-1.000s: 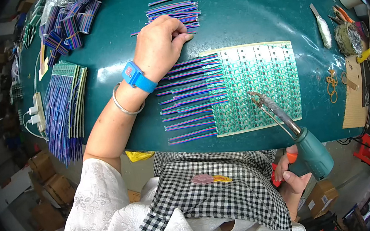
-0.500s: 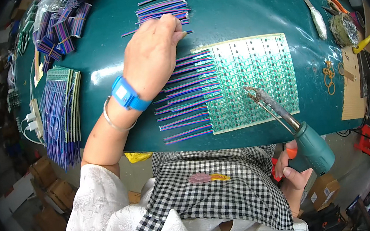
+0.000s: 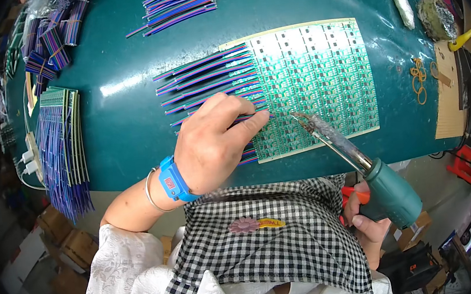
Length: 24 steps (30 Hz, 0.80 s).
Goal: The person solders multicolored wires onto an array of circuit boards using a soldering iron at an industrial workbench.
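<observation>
Left hand [image 3: 211,141]: grip pinching what looks like a wire strip [image 3: 271,115], its end just showing past the fingertips; a slack pinch could let it twist and put its wires out of line.
Circuit-board sheet [image 3: 315,80]: flat on the table [image 3: 125,148], right of the left hand; nothing visible pins it, so a push from either side could slide it.
Right hand [image 3: 366,226]: grip wrapped round the handle of the soldering gun [image 3: 395,195], at the near right.
Gun tip [image 3: 296,117]: just right of the left fingertips, contact with the sheet unclear; a small slip leftward, if it is hot, could burn the thumb or scorch a part.
Attached strips [image 3: 197,67]: fanned left from the sheet's left edge, some under the left hand; a dragging wrist could tug their joints.
Loose strips [image 3: 181,5]: far side, well apart from the tip.
</observation>
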### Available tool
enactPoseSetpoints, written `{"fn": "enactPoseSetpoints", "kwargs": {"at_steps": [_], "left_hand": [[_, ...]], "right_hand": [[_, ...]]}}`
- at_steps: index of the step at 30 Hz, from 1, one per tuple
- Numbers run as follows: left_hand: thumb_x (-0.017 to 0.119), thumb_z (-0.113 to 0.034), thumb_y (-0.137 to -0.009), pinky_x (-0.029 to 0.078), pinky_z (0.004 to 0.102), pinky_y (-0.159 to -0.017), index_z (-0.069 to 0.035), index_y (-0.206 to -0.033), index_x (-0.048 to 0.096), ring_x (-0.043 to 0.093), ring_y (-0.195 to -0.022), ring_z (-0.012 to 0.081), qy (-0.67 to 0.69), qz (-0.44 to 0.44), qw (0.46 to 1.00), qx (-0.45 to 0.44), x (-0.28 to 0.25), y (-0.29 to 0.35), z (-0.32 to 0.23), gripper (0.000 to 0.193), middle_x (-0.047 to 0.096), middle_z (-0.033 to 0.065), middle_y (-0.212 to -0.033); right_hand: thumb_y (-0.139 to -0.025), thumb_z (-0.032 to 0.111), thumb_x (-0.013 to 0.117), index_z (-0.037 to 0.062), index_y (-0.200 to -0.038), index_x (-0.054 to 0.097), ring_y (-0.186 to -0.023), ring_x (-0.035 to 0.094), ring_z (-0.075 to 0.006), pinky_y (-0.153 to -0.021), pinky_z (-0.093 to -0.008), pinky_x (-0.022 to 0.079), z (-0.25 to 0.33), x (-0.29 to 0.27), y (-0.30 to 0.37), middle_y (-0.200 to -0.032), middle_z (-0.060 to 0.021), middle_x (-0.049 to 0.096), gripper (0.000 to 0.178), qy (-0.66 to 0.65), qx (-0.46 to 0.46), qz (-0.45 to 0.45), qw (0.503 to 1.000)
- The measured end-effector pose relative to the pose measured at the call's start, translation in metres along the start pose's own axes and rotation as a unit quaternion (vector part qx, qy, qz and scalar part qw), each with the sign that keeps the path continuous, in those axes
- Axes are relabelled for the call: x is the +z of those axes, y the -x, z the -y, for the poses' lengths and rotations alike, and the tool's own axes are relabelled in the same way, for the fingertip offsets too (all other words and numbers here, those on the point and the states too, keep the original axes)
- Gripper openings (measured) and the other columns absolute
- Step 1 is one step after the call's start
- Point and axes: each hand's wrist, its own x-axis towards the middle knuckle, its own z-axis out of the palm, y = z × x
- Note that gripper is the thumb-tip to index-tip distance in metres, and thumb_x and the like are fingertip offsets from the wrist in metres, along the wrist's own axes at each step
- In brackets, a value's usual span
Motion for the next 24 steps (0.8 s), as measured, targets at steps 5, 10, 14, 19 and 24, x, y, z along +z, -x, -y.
{"fn": "enactPoseSetpoints", "kwargs": {"at_steps": [5,10,14,19,24], "left_hand": [[0.072,0.007,-0.066,0.052,0.0345,-0.063,-0.004,-0.099,0.076,0.063,-0.074,0.023,0.004,0.01,1.0,-0.016,0.003,0.002,0.0,0.034,0.064,0.007,-0.088],[0.071,0.008,-0.066,0.052,0.0342,-0.062,-0.003,-0.099,0.076,0.063,-0.073,0.0233,0.003,0.019,1.0,-0.02,0.004,0.004,-0.001,0.036,0.064,0.0071,-0.087],[0.071,0.008,-0.066,0.052,0.0344,-0.062,-0.003,-0.1,0.076,0.063,-0.074,0.0235,0.012,0.02,1.0,-0.02,0.004,0.004,0.0,0.036,0.064,0.0072,-0.087],[0.071,0.008,-0.066,0.053,0.0348,-0.063,-0.002,-0.1,0.075,0.063,-0.074,0.024,0.017,0.02,0.999,-0.019,0.004,0.004,-0.001,0.035,0.064,0.0079,-0.088],[0.071,0.007,-0.065,0.052,0.0351,-0.063,0.0,-0.1,0.075,0.063,-0.074,0.0246,0.012,0.018,1.0,-0.011,0.005,0.004,-0.001,0.035,0.063,0.0087,-0.088]], "right_hand": [[-0.068,0.008,0.076,-0.0074,-0.125,0.05,-0.055,0.051,-0.016,-0.049,-0.0275,0.04,-0.004,0.001,-0.001,-0.07,-0.0091,0.054,0.064,0.024,0.007,0.002,1.0],[-0.069,0.009,0.077,-0.0061,-0.124,0.05,-0.057,0.051,-0.0158,-0.052,-0.0274,0.041,-0.008,0.006,-0.004,-0.071,-0.0082,0.053,0.063,0.042,0.026,0.0,0.999],[-0.069,0.009,0.077,-0.0054,-0.121,0.052,-0.058,0.052,-0.0162,-0.053,-0.0279,0.042,-0.007,0.01,-0.005,-0.071,-0.0079,0.053,0.06,0.052,0.032,-0.02,0.998],[-0.069,0.007,0.077,-0.0025,-0.106,0.054,-0.059,0.053,-0.0173,-0.055,-0.029,0.044,-0.003,0.009,-0.01,-0.072,-0.0079,0.054,0.045,0.071,0.031,0.007,0.997],[-0.069,0.008,0.078,-0.0005,-0.101,0.052,-0.058,0.053,-0.0178,-0.051,-0.0284,0.042,-0.012,0.0,-0.015,-0.075,-0.0093,0.055,0.042,0.144,-0.019,0.048,0.988]]}}
